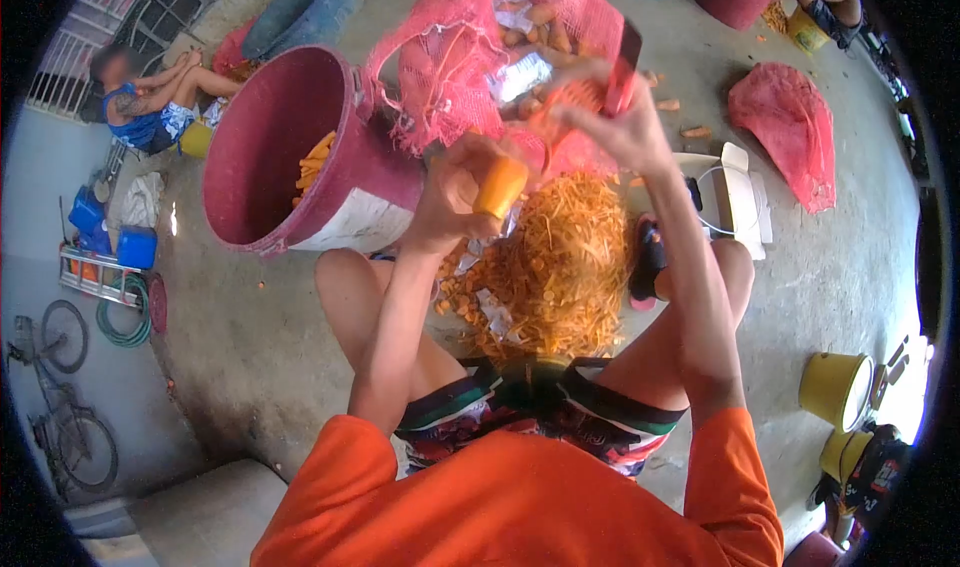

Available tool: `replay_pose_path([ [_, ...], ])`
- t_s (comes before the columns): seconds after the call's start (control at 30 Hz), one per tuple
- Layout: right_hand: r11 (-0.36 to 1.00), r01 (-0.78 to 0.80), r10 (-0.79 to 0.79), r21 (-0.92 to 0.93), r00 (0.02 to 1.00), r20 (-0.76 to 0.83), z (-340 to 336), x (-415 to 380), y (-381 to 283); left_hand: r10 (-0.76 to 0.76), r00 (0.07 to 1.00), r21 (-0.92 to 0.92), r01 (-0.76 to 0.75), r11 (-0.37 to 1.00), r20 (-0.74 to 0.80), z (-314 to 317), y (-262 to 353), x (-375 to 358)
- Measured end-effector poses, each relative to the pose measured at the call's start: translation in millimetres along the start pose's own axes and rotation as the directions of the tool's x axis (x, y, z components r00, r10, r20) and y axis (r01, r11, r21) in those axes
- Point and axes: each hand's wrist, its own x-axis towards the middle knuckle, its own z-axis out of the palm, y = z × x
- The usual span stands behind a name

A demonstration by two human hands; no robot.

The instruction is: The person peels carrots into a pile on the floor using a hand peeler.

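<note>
My left hand (450, 192) is closed around a bright orange carrot (503, 185), its blunt end pointing toward me. My right hand (625, 122), farther up and to the right, grips a red tool with a dark flat end (624, 67); motion blur hides its exact kind. Beneath both hands a heap of orange carrot peelings (570, 267) covers the floor between my legs. Beyond the hands lies a pink mesh sack (440, 67), its mouth open on unpeeled carrots (545, 35) and crumpled paper.
A large dark-pink tub (375, 162) holding peeled carrots (315, 162) stands at my left. Another pink sack (785, 117) and a white box (742, 202) lie to the right. Yellow buckets (835, 389) sit farther right. A person (150, 102) sits at far left.
</note>
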Motion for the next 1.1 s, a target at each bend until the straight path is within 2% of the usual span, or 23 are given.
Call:
replay_pose_path([
  [0.03, 0.987, 0.055, -0.063, -0.149, 0.997, -0.053, -4.2, 5.7, 0.6, 0.039, 0.999, -0.074, -0.038, 0.997, 0.012, 2.7, 3.2, 1.2],
  [0.07, 0.987, 0.06, -0.069, -0.152, 0.996, -0.054, -5.0, 3.6, -0.2, 0.081, 0.996, -0.145, -0.077, 0.986, 0.024, 3.9, 6.2, 4.1],
  [0.17, 0.964, 0.224, -0.217, -0.144, 0.974, 0.06, 12.0, -4.6, -10.1, 0.076, 0.997, -0.062, -0.077, 0.995, -0.013, 1.6, -2.4, 8.1],
  [0.2, 0.964, 0.225, -0.219, -0.143, 0.974, 0.063, 10.6, -2.9, -8.1, 0.09, 0.995, -0.012, -0.09, 0.996, -0.031, 2.5, -4.5, 7.7],
  [0.27, 0.981, 0.129, -0.119, -0.145, 0.99, 0.076, 10.0, -2.7, -3.7, 0.038, 0.999, -0.048, -0.039, 0.998, -0.034, 5.2, -0.9, 4.9],
  [0.33, 0.97, 0.116, -0.111, -0.212, 0.993, 0.036, -3.1, 1.9, 4.5, 0.1, 0.993, -0.132, -0.091, 0.987, 0.065, 2.0, 0.2, 11.3],
  [0.37, 0.982, 0.067, -0.075, -0.175, 0.996, -0.044, -13.4, 5.5, 14.3, 0.057, 0.998, -0.048, -0.058, 0.997, -0.009, 2.2, 2.9, 5.7],
  [0.4, 0.991, 0.022, -0.039, -0.135, 0.991, -0.128, -22.6, 5.6, 23.5, 0.059, 0.998, -0.046, -0.059, 0.997, -0.001, 2.9, 3.7, 6.2],
  [0.43, 0.994, -0.019, 0.003, -0.112, 0.99, -0.14, -24.3, 3.8, 17.3, 0.052, 0.999, -0.037, -0.052, 0.998, -0.007, 1.7, 3.1, 7.9],
  [0.47, 0.993, -0.017, 0.001, -0.115, 0.99, -0.139, -18.0, 1.1, 7.0, 0.046, 0.999, -0.032, -0.046, 0.998, -0.02, 0.4, 1.2, 8.3],
  [0.53, 0.968, 0.2, -0.201, -0.15, 0.98, 0.011, 3.3, -5.1, -11.8, 0.04, 0.998, -0.026, -0.041, 0.999, -0.041, 0.1, -2.2, 9.2],
  [0.57, 0.989, 0.129, -0.119, -0.077, 0.986, 0.116, 13.8, -7.3, -19.2, 0.05, 0.998, -0.001, -0.05, 0.999, -0.042, 1.3, -2.7, 9.2],
  [0.73, 0.99, 0.108, -0.097, -0.091, 0.988, 0.117, 11.8, -4.6, -11.3, 0.037, 0.996, 0.0, -0.037, 0.999, -0.082, 3.0, -3.0, 11.7],
  [0.8, 0.976, 0.148, -0.136, -0.159, 0.987, 0.087, 7.7, -2.0, -5.7, 0.042, 0.997, 0.014, -0.041, 0.999, -0.064, 0.3, -2.4, 13.1],
  [0.87, 0.985, 0.138, -0.131, -0.102, 0.989, 0.075, 6.3, 0.5, -5.3, 0.033, 0.998, 0.03, -0.031, 0.999, -0.049, -3.1, -1.4, 13.6],
  [0.93, 0.982, 0.101, -0.094, -0.162, 0.994, 0.052, 4.2, 1.1, -6.4, 0.006, 0.999, 0.01, -0.006, 1.0, -0.033, -4.0, -2.0, 16.7],
  [0.97, 0.934, 0.145, -0.128, -0.326, 0.989, 0.072, 1.2, 1.7, -4.4, 0.006, 0.998, 0.016, -0.005, 1.0, -0.056, -2.3, -0.9, 16.9],
  [1.0, 0.935, 0.144, -0.127, -0.325, 0.989, 0.073, -4.1, 2.1, -0.2, 0.005, 0.998, 0.015, -0.004, 1.0, -0.058, -3.8, 1.0, 14.4],
  [1.07, 0.944, -0.022, 0.007, -0.328, 0.999, -0.046, -21.1, 1.5, 18.0, -0.061, 0.998, 0.045, 0.061, 0.997, -0.013, -9.0, 5.6, 6.1],
  [1.1, 0.963, 0.013, -0.037, -0.268, 0.996, -0.082, -36.7, 3.9, 29.3, 0.068, 0.992, -0.171, -0.049, 0.984, 0.109, -7.1, 5.1, 1.9],
])
